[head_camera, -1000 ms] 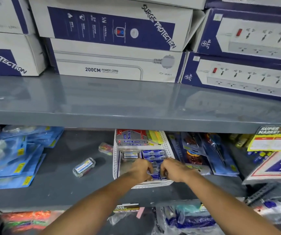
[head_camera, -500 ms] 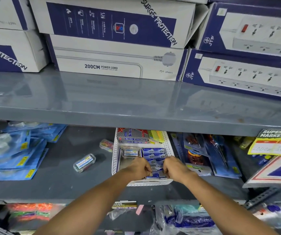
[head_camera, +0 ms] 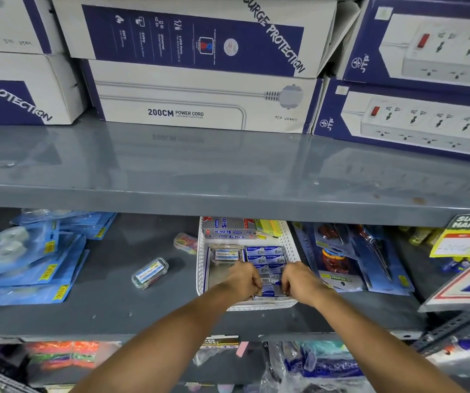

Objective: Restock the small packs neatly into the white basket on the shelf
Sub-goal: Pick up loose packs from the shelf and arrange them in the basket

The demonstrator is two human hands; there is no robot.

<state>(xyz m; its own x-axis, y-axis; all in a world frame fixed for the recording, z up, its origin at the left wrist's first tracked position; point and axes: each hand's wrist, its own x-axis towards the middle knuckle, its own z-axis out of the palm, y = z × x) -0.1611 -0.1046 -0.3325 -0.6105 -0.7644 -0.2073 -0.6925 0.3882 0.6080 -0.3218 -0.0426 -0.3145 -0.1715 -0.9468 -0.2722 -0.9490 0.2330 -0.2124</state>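
Observation:
A white perforated basket [head_camera: 201, 268] stands on the lower grey shelf, holding rows of small blue packs [head_camera: 266, 255]. My left hand [head_camera: 243, 280] and my right hand [head_camera: 299, 280] are both inside the basket's front end, fingers closed on either side of the nearest blue packs [head_camera: 270, 285]. A clear small case [head_camera: 226, 254] lies in the basket's left column, and silver boxes [head_camera: 228, 231] fill its back. Another clear small case [head_camera: 150, 273] lies loose on the shelf, left of the basket.
The upper shelf edge [head_camera: 228, 198] overhangs the basket's back. Blue blister packs [head_camera: 26, 265] lie at the left, hanging tool cards [head_camera: 352, 259] right of the basket, a pouch of coloured bands [head_camera: 185, 243] behind. Price signs [head_camera: 466, 239] stick out at right.
Both hands stay at the front of the basket on the blue packs, drawn slightly closer to its front edge. The view has shifted a little; the loose case has not moved.

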